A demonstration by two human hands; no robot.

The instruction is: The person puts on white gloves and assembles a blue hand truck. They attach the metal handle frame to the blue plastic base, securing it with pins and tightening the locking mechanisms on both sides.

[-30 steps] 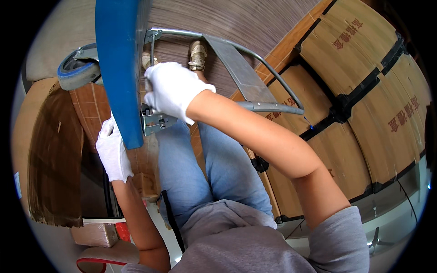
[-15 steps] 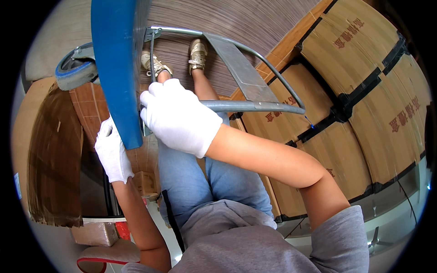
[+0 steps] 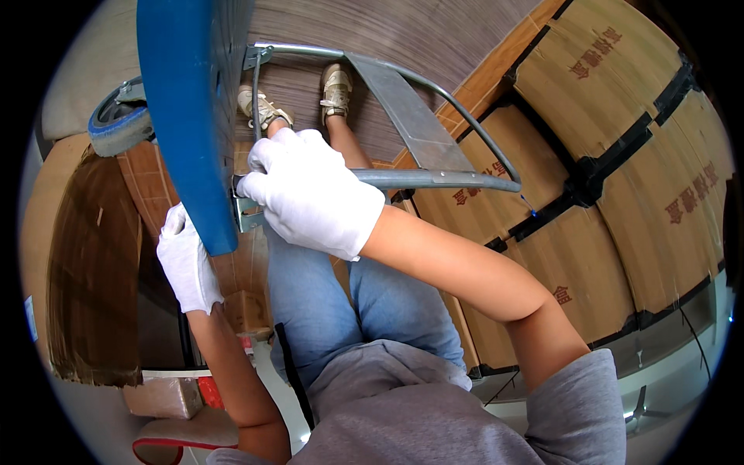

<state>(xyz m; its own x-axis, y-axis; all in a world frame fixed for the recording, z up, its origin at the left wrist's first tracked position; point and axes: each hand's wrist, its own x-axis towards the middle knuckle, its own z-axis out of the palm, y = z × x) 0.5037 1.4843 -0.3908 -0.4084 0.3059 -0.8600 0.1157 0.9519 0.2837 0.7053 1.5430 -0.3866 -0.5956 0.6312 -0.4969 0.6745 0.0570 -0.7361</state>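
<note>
A blue platform trolley [image 3: 180, 116] stands tipped on its side before me, with a grey caster wheel [image 3: 120, 128] sticking out on its left. From the right face of the deck juts a grey tubular metal handle [image 3: 446, 180] with a flat plate across it. White gloves cover both hands. My left hand [image 3: 188, 260] is curled at the lower left edge of the blue deck, its fingertips partly hidden. My right hand [image 3: 314, 194] is closed around the handle's tube near its metal bracket [image 3: 249, 215].
Large cardboard boxes [image 3: 597, 70] with black straps are stacked on the right. A worn cardboard piece [image 3: 62, 256] stands at the left. My shoes [image 3: 336, 89] are on the striped grey floor [image 3: 310, 23] beside the handle. A wrapped parcel [image 3: 163, 397] lies at lower left.
The blue deck and its wheel have shifted slightly left. My left hand has moved a little left with them, and my right hand slightly right along the tube, uncovering more of the bracket.
</note>
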